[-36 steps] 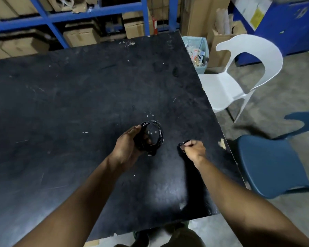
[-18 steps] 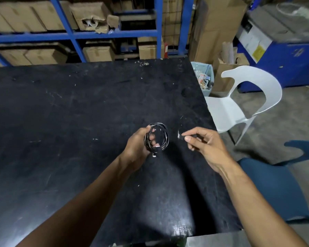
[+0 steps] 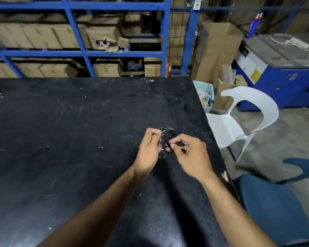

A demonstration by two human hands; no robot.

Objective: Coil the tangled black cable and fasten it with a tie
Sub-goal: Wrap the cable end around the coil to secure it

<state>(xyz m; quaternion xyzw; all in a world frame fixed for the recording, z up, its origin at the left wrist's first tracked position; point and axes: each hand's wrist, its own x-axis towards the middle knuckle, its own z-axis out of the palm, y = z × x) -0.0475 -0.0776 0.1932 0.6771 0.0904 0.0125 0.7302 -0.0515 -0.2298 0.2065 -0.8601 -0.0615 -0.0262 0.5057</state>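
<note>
The black cable (image 3: 168, 134) is wound into a small round coil, held upright just above the black table (image 3: 70, 139). My left hand (image 3: 149, 150) grips the coil's left side with thumb and fingers closed on it. My right hand (image 3: 189, 154) pinches a thin black tie (image 3: 177, 144) between thumb and forefinger, right against the coil's lower right side. One thin end of the tie sticks up to the right of the coil. The coil's lower part is hidden behind my fingers.
The table's right edge runs close by my right hand. Beyond it stand a white plastic chair (image 3: 239, 122) and a blue chair (image 3: 275, 207). A light blue bin (image 3: 204, 95) sits at the far corner. Blue shelving with cardboard boxes (image 3: 103, 36) lines the back.
My right hand has carried the tie leftward from the table to the coil. Both hands now meet at the coil, which has stayed in my left hand.
</note>
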